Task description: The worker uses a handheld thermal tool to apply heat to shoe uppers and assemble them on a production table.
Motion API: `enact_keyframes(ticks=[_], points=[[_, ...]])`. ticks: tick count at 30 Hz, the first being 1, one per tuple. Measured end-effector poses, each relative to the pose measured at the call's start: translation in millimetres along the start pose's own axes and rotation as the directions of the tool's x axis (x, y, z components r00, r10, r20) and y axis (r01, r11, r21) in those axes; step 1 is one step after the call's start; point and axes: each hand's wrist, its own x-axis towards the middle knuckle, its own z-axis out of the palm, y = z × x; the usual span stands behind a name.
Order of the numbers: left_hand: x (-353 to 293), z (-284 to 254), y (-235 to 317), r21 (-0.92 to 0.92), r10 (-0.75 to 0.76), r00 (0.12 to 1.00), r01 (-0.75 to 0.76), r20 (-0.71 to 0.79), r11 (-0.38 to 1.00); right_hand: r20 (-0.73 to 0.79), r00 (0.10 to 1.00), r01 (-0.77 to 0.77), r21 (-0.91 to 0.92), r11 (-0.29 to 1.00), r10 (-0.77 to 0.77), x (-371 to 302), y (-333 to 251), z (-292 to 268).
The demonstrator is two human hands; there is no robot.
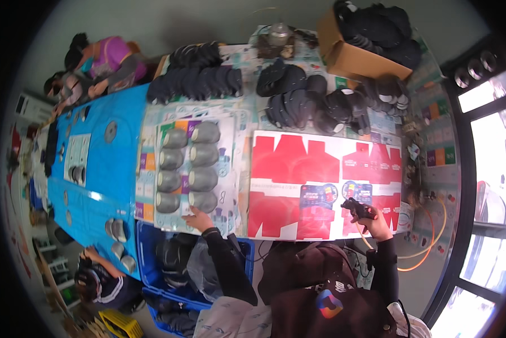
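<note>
My right hand [378, 225] is closed around a black spray gun [359, 209] and holds it over a red-and-white printed sheet [292, 219]. A thin light hose runs down from near that hand. My left hand [199, 219], fingers stretched out, is at the near end of two columns of grey, rounded cup-shaped pieces [202, 200]. Its fingertips are close to the nearest piece of the right column; whether they touch it I cannot tell. Several such pieces [169, 180] lie on a paper-covered part of the table. Two dark printed cards [317, 201] lie on the red sheet.
Dark curved pads [196, 84] are stacked along the far side, with more in a cardboard box [368, 63]. A blue table [103, 169] adjoins on the left, with people [115, 59] beside it. Blue crates [146, 253] stand below. Orange and yellow hoses [433, 236] loop at right.
</note>
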Motion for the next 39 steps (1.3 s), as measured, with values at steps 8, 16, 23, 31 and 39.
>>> enact_keyframes(ticks=[8,16,23,31,39], points=[[-158,134,263,-0.559,0.510,0.535,-0.083,0.673,0.825,-0.130,0.988,-0.082,0.003,0.997,0.082,-42,11,-25],[-145,277,332,-0.414,0.375,0.455,-0.014,0.808,0.910,-0.230,0.967,-0.077,0.145,0.986,0.110,-88,40,-41],[-98,190,317,-0.681,0.530,0.612,0.019,0.587,0.732,-0.183,0.974,-0.119,0.104,0.987,0.136,-89,58,-48],[-285,9,209,-0.319,0.838,0.071,-0.905,0.540,0.282,-0.111,0.986,-0.109,0.150,0.983,0.126,-70,63,-66],[-352,-48,122,-0.326,0.403,0.106,-0.423,0.909,0.846,-0.001,0.999,-0.041,0.128,0.991,0.042,-39,61,-99]])
